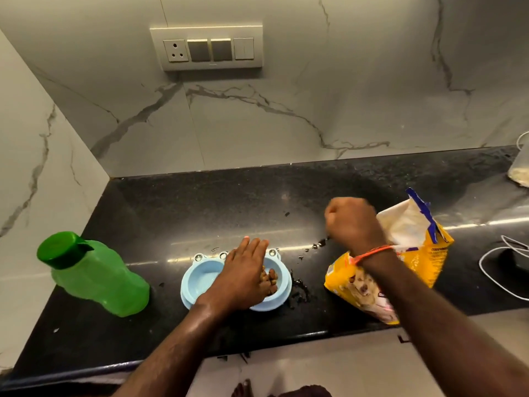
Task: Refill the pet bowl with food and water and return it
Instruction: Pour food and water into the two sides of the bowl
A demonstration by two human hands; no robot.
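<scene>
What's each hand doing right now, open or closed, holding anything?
Left hand: open, flat across the blue pet bowl, gripping nothing.
Right hand: closed in a fist above the counter, by the yellow food bag; contents cannot be told.

A black shiny counter (200, 202) runs along a white marble wall. On the left side of it stands a green bottle (94, 275) with a green cap. Near the front edge, in the middle, sits a light blue pet bowl (200, 277) with two cups. The right cup has brown food bits (270, 277) in it. Little dark crumbs (300, 287) lie scattered on the counter just beside the bowl on its right. Farther right sits a yellow food bag (420, 262), open at the top. A white cord (498, 270) curls at the far right edge, and a pale, see-through thing (519, 173) sits at the back right corner.
</scene>
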